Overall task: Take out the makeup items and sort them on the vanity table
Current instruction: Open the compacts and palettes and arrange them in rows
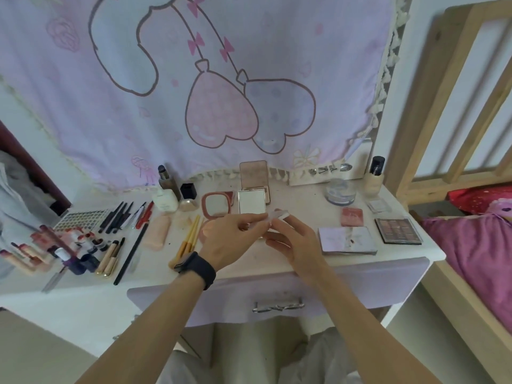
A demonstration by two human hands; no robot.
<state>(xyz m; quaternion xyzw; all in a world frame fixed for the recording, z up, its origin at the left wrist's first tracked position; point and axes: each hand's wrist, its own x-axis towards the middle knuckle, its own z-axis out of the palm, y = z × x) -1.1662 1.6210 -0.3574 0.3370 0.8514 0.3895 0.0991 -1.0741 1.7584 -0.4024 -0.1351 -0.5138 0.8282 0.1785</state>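
Mostly sorted already: brushes [188, 239] and pencils [116, 217] laid left of the white compact [251, 205], palettes [347, 241] right of it. Pinched between left hand [235, 236] and right hand [293, 239], just in front of that compact: one small pale item [279, 214], blurred, not yet placed.

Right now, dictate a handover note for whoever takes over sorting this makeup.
Left hand and right hand both pinch a small pale item over the middle of the vanity table; it is too blurred to name.
Done: lipsticks and brushes laid out left, compacts centre back, palettes right.
To do: place this item with its group. The drawer is shut.
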